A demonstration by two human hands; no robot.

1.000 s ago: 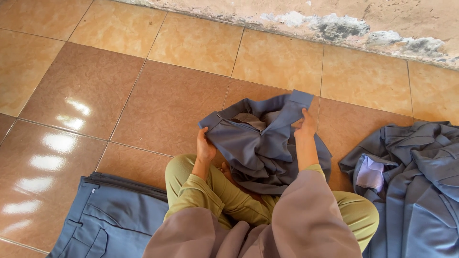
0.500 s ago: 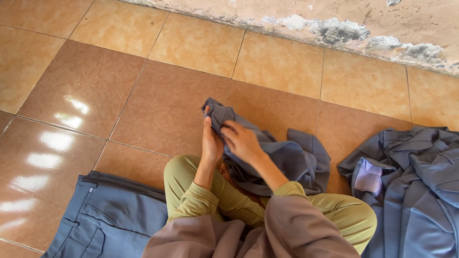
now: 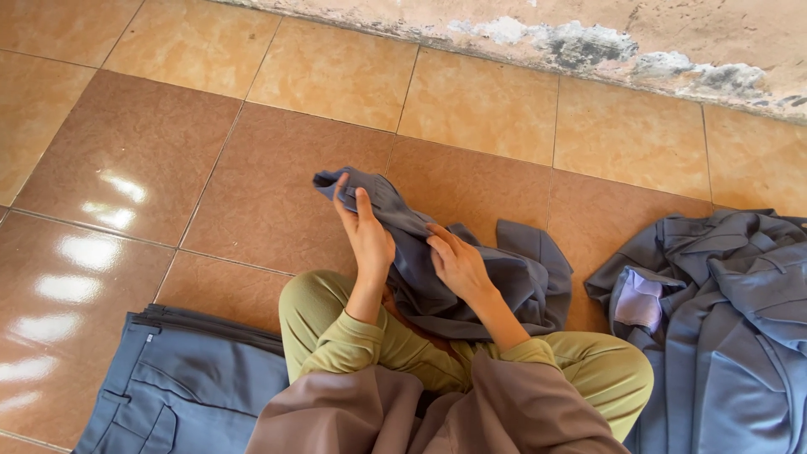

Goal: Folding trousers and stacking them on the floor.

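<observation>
Matt grey cloth garment (image 3: 471, 277), soft and creased. Glossy glazed floor tiles (image 3: 126, 176) throwing glare. At one o'clock, rough wall (image 3: 672, 34), perhaps flaking plaster. Matt trousers (image 3: 185, 387), stitched.

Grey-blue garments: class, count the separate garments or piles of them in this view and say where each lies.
3. One garment held by the left hand and right hand; folded trousers at bottom left; a heap at right, possibly several pieces.

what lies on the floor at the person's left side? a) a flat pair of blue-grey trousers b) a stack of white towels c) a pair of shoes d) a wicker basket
a: a flat pair of blue-grey trousers lies on the tiled floor beside the left knee, while the left hand and right hand hold a grey garment over the lap.
</observation>
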